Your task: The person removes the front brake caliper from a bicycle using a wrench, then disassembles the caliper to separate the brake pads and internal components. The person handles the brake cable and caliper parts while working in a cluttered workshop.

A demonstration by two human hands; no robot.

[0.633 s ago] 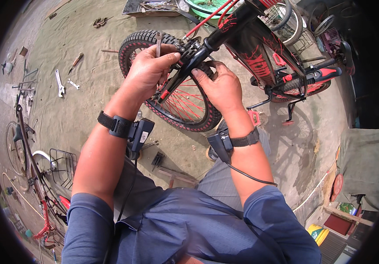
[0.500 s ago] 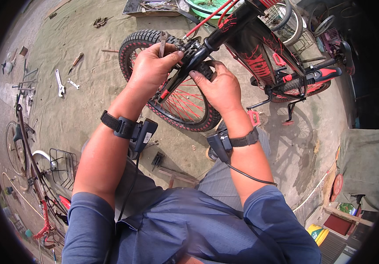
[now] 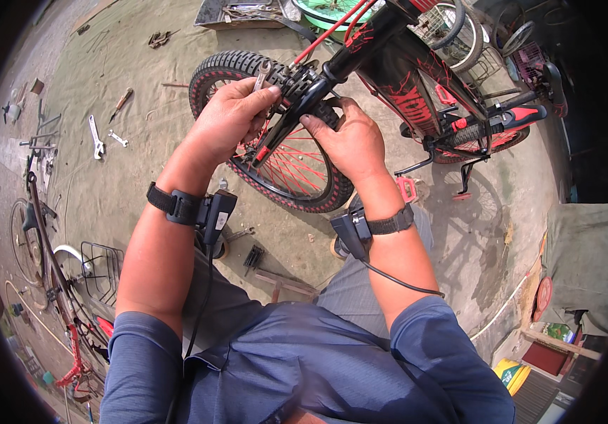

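Note:
A black and red bicycle stands before me, its front wheel (image 3: 295,177) turned sideways under the black fork (image 3: 292,121). In my left hand (image 3: 229,116) is a small wrench (image 3: 264,73), its head sticking up past the closed fingers. That hand is beside the brake parts (image 3: 299,83) on the fork, left of the fork leg. My right hand (image 3: 352,141) curls round the right side of the fork and tyre, with the thumb against the fork leg. What its fingertips hold behind there is hidden.
An adjustable wrench (image 3: 97,137), a smaller wrench (image 3: 118,138) and a screwdriver (image 3: 121,104) lie on the green ground cloth at left. A metal tray of tools (image 3: 240,21) sits at the far side. Another bicycle (image 3: 56,272) lies at left; a yellow bucket (image 3: 512,374) stands lower right.
My left hand, still with the wrench, has drawn slightly left and down, away from the brake parts. My right hand has barely moved.

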